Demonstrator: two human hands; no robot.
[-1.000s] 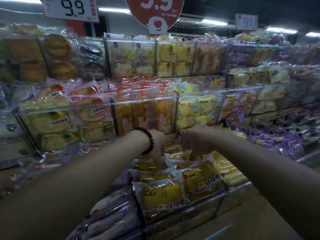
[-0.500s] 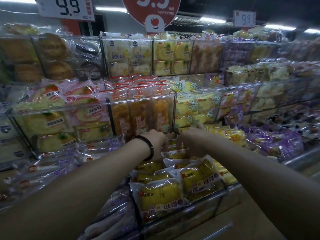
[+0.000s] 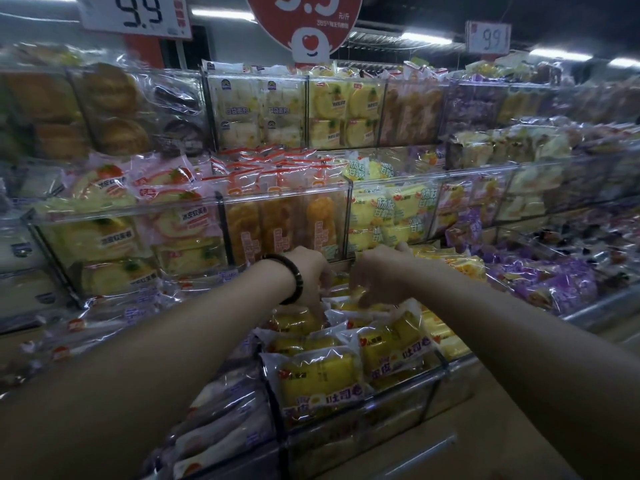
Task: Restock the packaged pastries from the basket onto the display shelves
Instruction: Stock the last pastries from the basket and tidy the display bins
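While left hand [image 3: 309,271], right hand [image 3: 381,276] touch pastries [image 3: 320,377], fingertips hidden.

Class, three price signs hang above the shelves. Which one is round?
The middle sign: a red disc with white digits. The left sign and the right sign are white rectangles.

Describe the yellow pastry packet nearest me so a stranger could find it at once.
Below the round red price sign, find the lowest clear plastic bin, nearest the camera. The clear-wrapped yellow pastry packet stands at its front left corner. Unlike those behind, nothing overlaps it: its whole face shows, with purple lettering along the bottom.
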